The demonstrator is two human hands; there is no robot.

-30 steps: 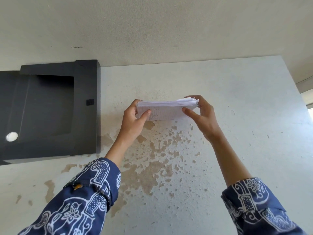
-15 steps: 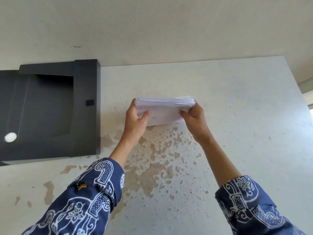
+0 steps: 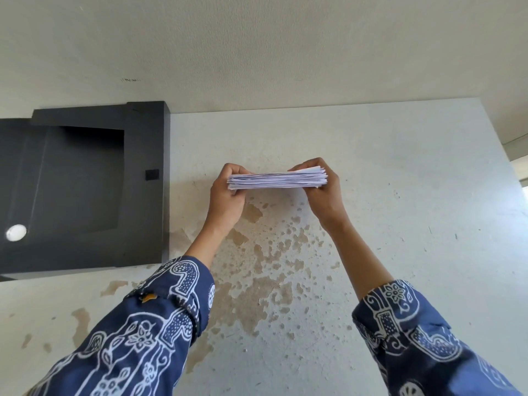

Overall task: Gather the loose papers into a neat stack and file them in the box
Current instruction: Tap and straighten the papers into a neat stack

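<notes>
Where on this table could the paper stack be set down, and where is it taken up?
Bare tabletop lies right of the right hand, out to the table's right edge, and in the near strip between the sleeves. The strip between the box and the left hand is narrower. The box fills the left side. Both hands hold the stack.

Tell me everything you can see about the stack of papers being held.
The stack of papers is many thin white sheets, seen edge-on and roughly level. Its edges are mostly squared, with a few sheets slightly uneven at the right end. The left hand grips one end, the right hand the other, above the stained table, right of the black box.
</notes>
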